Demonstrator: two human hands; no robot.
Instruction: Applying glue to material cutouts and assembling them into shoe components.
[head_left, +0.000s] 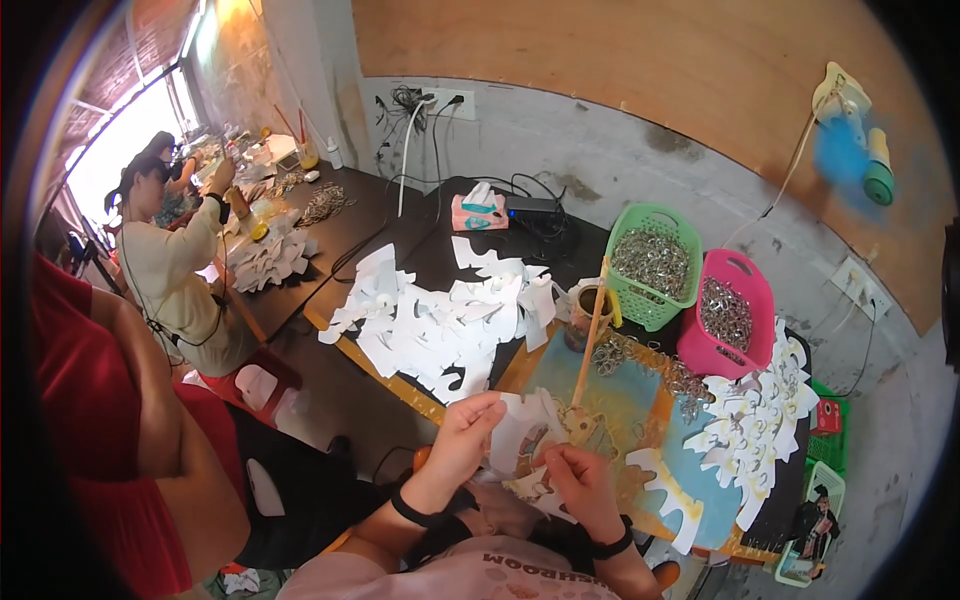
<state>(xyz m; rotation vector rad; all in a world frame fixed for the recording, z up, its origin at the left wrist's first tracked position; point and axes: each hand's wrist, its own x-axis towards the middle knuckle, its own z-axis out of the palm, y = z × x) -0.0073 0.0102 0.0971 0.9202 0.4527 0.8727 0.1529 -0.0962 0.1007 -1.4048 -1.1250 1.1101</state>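
Note:
Between my hands, above the table's near edge, is a white cut-out piece (517,432) of thin sheet material with curved notches. My left hand (462,440) pinches its upper left edge between thumb and fingers. At its lower right, my right hand (585,487) is closed with thumb and forefinger together on the piece. Just beyond, a long wooden stick (591,335) slants across a glue-stained blue board (640,400). A brown pot (583,318) with a yellow handle stands at the board's far edge. Loose metal rings (612,354) lie beside the pot.
White cut-outs (430,325) are heaped at left; yellow-smeared ones (750,425) spread at right. A green basket (655,265) and a pink basket (728,312) hold metal fittings. A tissue pack (480,212) sits behind. A person in red (130,420) stands close at left; others work beyond.

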